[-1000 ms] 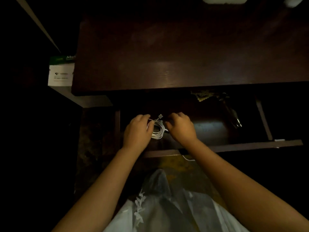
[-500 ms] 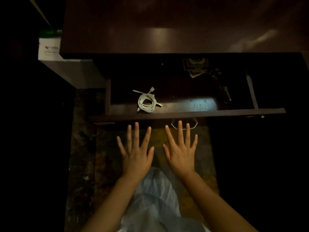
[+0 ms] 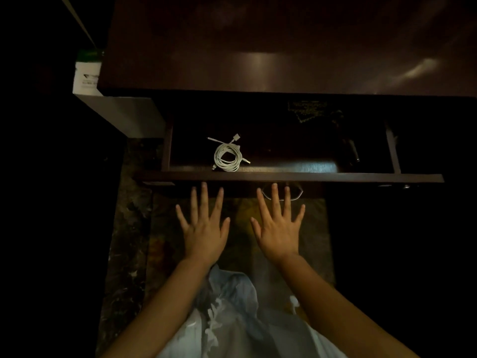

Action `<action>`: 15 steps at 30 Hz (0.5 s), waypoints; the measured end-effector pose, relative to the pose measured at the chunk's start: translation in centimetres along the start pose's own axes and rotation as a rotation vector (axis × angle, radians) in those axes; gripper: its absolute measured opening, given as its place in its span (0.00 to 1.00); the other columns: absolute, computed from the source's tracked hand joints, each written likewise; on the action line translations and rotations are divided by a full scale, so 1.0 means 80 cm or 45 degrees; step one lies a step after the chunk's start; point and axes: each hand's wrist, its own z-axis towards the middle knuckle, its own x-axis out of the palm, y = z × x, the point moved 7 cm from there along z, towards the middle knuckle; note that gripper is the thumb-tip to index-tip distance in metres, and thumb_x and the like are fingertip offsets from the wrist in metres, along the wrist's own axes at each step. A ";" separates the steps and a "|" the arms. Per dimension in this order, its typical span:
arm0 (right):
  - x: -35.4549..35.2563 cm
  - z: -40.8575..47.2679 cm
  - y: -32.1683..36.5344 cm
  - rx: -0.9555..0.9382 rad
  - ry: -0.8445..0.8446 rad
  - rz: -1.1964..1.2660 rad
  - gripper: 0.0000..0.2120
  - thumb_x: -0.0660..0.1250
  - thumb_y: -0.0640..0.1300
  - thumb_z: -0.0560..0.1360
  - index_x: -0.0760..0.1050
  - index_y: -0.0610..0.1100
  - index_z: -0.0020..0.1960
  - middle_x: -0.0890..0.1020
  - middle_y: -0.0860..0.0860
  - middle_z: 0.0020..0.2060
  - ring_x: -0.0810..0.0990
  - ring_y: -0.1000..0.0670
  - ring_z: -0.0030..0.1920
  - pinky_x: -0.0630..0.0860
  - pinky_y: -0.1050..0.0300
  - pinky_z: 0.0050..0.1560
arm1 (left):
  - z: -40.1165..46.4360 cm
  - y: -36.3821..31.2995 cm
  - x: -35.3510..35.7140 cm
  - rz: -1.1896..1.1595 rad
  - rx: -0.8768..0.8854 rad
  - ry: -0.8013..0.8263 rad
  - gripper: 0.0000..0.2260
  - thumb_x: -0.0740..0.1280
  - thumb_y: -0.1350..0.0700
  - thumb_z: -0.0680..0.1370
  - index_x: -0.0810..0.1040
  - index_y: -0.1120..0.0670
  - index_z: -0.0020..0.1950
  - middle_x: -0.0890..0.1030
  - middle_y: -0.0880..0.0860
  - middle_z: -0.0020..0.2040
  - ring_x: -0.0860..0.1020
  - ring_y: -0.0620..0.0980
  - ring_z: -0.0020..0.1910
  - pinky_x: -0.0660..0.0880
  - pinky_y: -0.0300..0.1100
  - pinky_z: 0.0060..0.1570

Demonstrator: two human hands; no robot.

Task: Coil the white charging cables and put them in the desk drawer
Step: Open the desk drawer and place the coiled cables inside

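Coiled white cables [image 3: 227, 158] in open drawer [image 3: 284, 176] (hands apart)

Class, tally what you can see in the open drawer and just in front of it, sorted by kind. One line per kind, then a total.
White cable coils: 1
Dark pen-like objects, too dim to identify: 1
Yellowish patterned items at the back of the drawer: 1
Open hands, left hand and right hand: 2
Total: 5
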 end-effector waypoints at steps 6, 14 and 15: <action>-0.007 0.039 -0.002 -0.015 -0.018 -0.032 0.31 0.49 0.62 0.75 0.45 0.55 0.75 0.44 0.49 0.75 0.42 0.43 0.74 0.50 0.28 0.64 | 0.036 0.003 -0.005 -0.005 -0.011 0.023 0.30 0.47 0.41 0.75 0.38 0.44 0.74 0.40 0.48 0.76 0.39 0.52 0.75 0.43 0.65 0.68; -0.012 0.093 0.001 0.064 0.040 -0.045 0.28 0.38 0.62 0.77 0.45 0.56 0.75 0.44 0.50 0.75 0.44 0.41 0.75 0.47 0.29 0.67 | 0.096 0.012 -0.007 0.039 0.065 -0.003 0.31 0.49 0.43 0.75 0.42 0.46 0.75 0.33 0.49 0.76 0.38 0.52 0.75 0.40 0.62 0.69; -0.013 0.102 0.000 0.070 0.041 -0.045 0.28 0.38 0.62 0.77 0.46 0.56 0.75 0.45 0.51 0.75 0.44 0.41 0.75 0.47 0.30 0.67 | 0.103 0.013 -0.007 0.040 0.072 -0.009 0.31 0.50 0.43 0.75 0.42 0.45 0.75 0.33 0.49 0.76 0.38 0.52 0.75 0.39 0.61 0.69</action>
